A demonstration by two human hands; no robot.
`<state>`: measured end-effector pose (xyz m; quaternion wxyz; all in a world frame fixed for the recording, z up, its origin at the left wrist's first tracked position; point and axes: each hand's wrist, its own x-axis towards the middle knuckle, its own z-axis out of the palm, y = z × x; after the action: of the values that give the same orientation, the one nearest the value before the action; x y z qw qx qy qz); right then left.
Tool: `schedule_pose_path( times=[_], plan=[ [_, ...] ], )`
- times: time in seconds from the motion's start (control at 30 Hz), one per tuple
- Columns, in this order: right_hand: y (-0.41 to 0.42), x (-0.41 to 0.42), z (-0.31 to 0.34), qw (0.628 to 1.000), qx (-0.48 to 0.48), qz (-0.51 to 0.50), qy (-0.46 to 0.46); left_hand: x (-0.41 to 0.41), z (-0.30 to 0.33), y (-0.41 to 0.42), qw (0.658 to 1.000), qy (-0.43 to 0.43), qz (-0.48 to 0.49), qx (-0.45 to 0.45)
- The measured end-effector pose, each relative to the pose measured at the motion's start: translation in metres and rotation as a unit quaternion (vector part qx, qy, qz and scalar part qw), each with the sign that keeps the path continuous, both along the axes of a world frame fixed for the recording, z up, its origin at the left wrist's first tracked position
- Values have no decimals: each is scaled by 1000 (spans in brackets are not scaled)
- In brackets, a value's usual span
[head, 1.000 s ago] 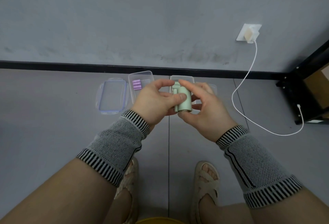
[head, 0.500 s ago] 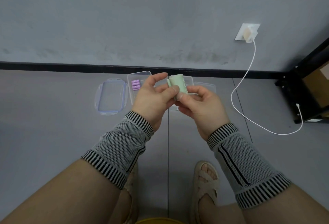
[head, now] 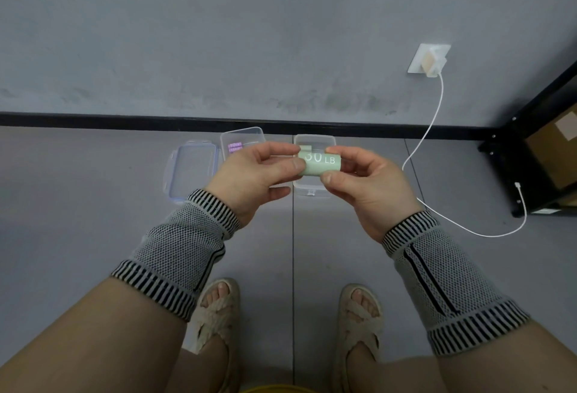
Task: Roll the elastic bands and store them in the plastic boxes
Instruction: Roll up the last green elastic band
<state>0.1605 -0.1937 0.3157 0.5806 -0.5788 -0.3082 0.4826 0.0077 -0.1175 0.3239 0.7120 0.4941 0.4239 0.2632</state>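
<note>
Above grey floor (head: pixel 93 236), green roll (head: pixel 320 163) lies sideways.

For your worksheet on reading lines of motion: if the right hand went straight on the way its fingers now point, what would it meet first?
The right hand points leftward, its grip on the rolled green elastic band. Going straight on, it would probably first meet the left hand pinching the band's other end, though depth is hard to judge.

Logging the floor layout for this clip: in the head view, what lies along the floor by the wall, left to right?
Loose lid → box with purple rolls → second clear box, behind the green band roll both hands hold → white cable → black shelf frame.
</note>
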Motion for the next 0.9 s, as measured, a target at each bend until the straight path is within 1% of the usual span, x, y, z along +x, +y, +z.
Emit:
schedule_pose_path(
  times=[0.13, 0.33, 0.43, 0.53, 0.57, 0.6, 0.67, 0.7, 0.77, 0.83, 0.9],
  plan=[
    [0, 0, -1, 1000, 3, 6, 8, 1, -1, -2, 1000, -1, -1, 29],
    [0, 2, -2, 999, 9, -22, 46, 2, -1, -2, 998, -4, 21, 50],
    [1, 1, -3, 998, 13, -45, 48, 3, 0, -2, 999, -14, 22, 46],
    [1, -2, -2, 997, 13, -71, 36, 6, 0, -3, 999, -23, 41, 11],
    [1, -3, -2, 997, 18, -72, 16, 6, 1, -3, 999, -24, 48, -3],
    [0, -4, -3, 997, 23, -68, -24, 7, 1, -3, 998, -26, 53, -17],
    [-2, -4, -5, 986, 26, -40, -161, 6, 2, -2, 997, -30, 65, -38],
    [-4, -4, -7, 969, 26, -22, -246, 5, 3, -2, 996, -32, 72, -46],
    [-6, -6, -11, 917, 43, 1, -396, 3, 4, -1, 994, -37, 81, -61],
    [-7, -8, -16, 882, 73, -4, -466, 1, 5, -1, 994, -38, 79, -70],
    [-6, -10, -18, 860, 102, -22, -500, -1, 5, -2, 994, -35, 69, -75]
  ],
)
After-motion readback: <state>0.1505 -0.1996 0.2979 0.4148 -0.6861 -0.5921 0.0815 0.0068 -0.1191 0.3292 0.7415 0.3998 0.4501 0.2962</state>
